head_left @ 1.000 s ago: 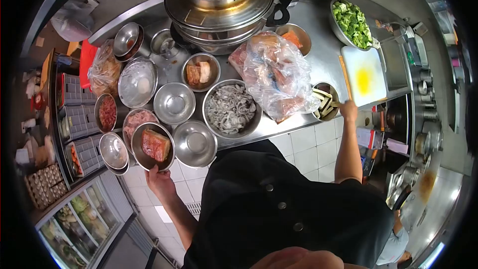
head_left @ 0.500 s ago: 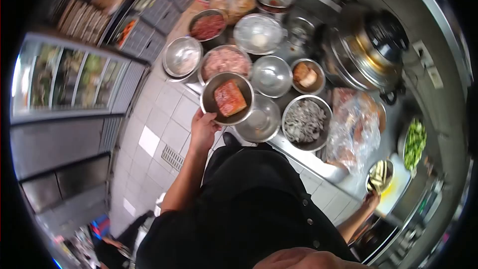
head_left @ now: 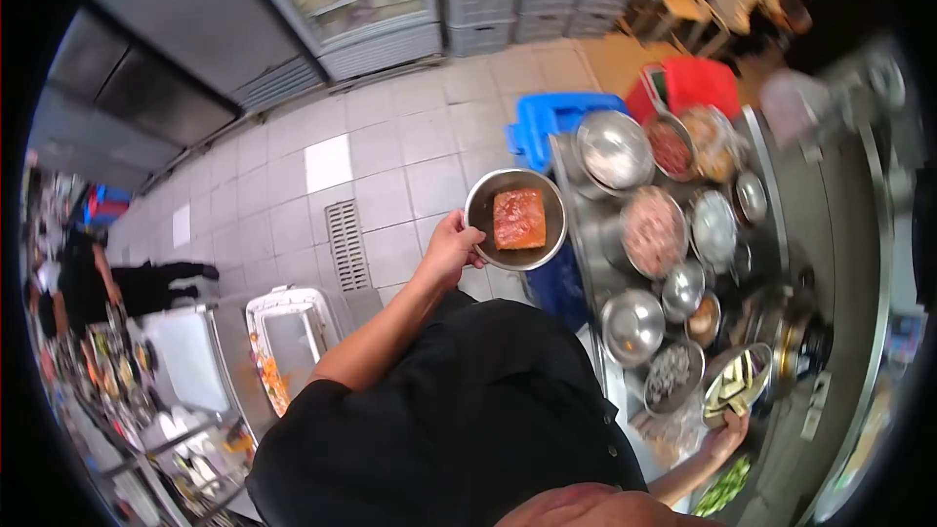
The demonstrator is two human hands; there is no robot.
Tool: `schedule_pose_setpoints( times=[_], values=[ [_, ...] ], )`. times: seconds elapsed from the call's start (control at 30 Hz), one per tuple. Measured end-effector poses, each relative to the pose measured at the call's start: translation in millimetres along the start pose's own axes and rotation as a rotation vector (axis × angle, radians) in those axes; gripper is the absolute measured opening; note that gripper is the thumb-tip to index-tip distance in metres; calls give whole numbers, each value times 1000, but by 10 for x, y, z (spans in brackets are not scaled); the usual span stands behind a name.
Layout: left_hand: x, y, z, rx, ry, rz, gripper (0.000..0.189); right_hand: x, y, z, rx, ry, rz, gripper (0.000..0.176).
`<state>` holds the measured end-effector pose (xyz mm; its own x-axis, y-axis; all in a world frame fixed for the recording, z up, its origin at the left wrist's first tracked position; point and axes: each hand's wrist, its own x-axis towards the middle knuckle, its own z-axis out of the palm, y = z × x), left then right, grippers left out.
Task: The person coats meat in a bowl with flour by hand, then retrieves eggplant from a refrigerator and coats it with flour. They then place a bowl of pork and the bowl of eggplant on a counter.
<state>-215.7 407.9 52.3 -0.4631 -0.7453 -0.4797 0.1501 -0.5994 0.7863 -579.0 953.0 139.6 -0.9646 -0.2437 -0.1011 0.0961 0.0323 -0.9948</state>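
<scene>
My left hand (head_left: 455, 250) grips the rim of a round metal bowl (head_left: 552, 234), thumb over the edge. Inside it lies a glossy reddish-brown block of meat (head_left: 519, 219). This bowl is held over the tiled floor, left of the steel counter. At the lower right, my right hand (head_left: 724, 439) is closed on the edge of another metal bowl (head_left: 711, 381), which is tilted and holds pale strips with dark skin, like eggplant (head_left: 739, 383). Beside that bowl stands a bowl of grey-white sliced food (head_left: 670, 371). Chopped green vegetable (head_left: 724, 488) lies below my right wrist.
Bowls of pink meat (head_left: 654, 231) and dark red minced meat (head_left: 670, 148) crowd the counter, with a bare metal bowl (head_left: 632, 327) near its edge. A blue bin (head_left: 561, 122) adjoins it. Left are a white-rimmed container (head_left: 283, 304) and a person in black (head_left: 93, 278).
My view has swung left, showing more floor and fridges. Both bowls stay in my hands; the eggplant bowl has moved from beside the cutting board to over the crowded bowls.
</scene>
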Motion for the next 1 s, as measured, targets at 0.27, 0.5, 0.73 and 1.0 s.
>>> schedule_pose_setpoints(
  times=[0.27,0.5,0.73,1.0],
  values=[
    [-176,869,-2150,-55,250,130,16,185,544,4173,167,-488,130,50],
    [-190,1254,-3700,-292,554,240,28,-324,851,6958,-32,-774,258,36],
    [64,1647,-5016,-501,831,381,22,-816,1564,9796,-208,-1109,139,18],
    [-122,2313,-6211,-722,1204,538,15,-2708,1573,13017,-249,-1505,48,13]
  ],
)
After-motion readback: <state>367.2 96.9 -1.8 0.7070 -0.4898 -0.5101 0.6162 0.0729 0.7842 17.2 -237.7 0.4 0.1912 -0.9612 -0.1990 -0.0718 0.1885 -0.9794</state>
